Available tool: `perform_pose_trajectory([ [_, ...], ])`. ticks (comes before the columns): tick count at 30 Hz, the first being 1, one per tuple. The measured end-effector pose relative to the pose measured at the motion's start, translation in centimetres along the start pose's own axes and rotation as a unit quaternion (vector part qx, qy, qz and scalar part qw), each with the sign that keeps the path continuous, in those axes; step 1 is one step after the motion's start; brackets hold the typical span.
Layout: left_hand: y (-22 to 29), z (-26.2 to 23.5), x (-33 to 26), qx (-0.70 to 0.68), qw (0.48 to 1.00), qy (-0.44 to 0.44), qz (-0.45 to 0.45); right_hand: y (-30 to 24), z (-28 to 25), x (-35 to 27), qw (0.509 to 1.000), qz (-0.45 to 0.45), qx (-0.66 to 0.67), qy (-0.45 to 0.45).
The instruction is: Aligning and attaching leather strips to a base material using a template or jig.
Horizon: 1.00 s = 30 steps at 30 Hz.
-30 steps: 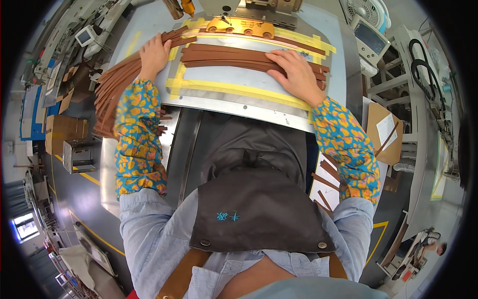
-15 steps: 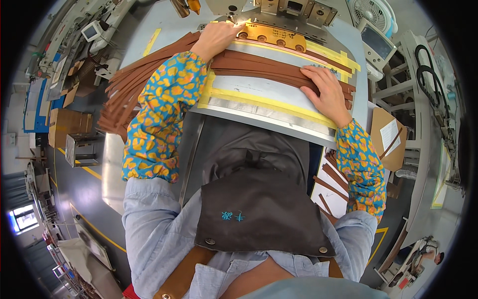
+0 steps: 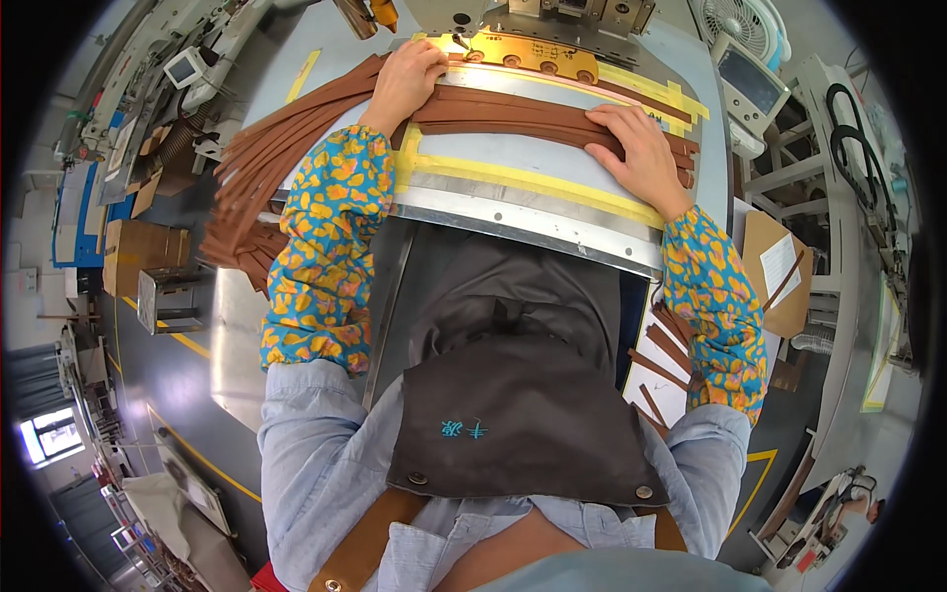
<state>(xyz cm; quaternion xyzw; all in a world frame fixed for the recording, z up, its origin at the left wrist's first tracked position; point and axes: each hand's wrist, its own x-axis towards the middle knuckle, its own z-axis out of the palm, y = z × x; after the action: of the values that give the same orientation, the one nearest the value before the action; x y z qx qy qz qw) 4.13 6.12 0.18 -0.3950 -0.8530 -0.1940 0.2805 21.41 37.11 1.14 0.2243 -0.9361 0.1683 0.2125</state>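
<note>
brown leather strips (image 3: 533,113) under left hand (image 3: 406,81) and right hand (image 3: 641,148), fingers flat, together

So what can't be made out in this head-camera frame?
- Left hand: its fingertips hide where the brown strips meet the gold plate.
- Machine head above the plate: cut off by the top edge.
- Right hand: the palm covers the strips, so any grip is unseen.
- Far left ends of the strips: hidden behind the patterned left sleeve.
</note>
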Motion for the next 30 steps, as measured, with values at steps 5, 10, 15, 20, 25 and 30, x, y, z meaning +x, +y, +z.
perform_pose_trajectory([
  [5,-1.2,0.5,-0.4,-0.048,0.999,0.011,-0.012,-0.1,0.3,0.3,1.0,-0.001,-0.001,0.005],
  [10,-1.1,0.7,-0.4,-0.021,1.0,0.01,-0.011,0.0,0.4,0.4,1.0,0.005,0.006,0.002],
  [15,-1.3,0.8,-0.6,-0.022,0.999,0.009,-0.033,0.0,0.4,0.6,1.0,0.006,0.01,0.001],
  [20,-1.5,0.7,-0.6,-0.049,0.997,-0.005,-0.064,0.0,0.1,0.4,1.0,0.007,0.012,-0.001],
  [25,-1.5,0.7,-0.6,-0.079,0.995,-0.018,-0.055,0.1,0.2,0.3,1.0,0.009,0.02,-0.001],
  [30,-1.2,0.4,-0.7,-0.095,0.99,-0.044,-0.098,0.4,0.2,0.1,1.0,0.014,0.027,0.007],
])
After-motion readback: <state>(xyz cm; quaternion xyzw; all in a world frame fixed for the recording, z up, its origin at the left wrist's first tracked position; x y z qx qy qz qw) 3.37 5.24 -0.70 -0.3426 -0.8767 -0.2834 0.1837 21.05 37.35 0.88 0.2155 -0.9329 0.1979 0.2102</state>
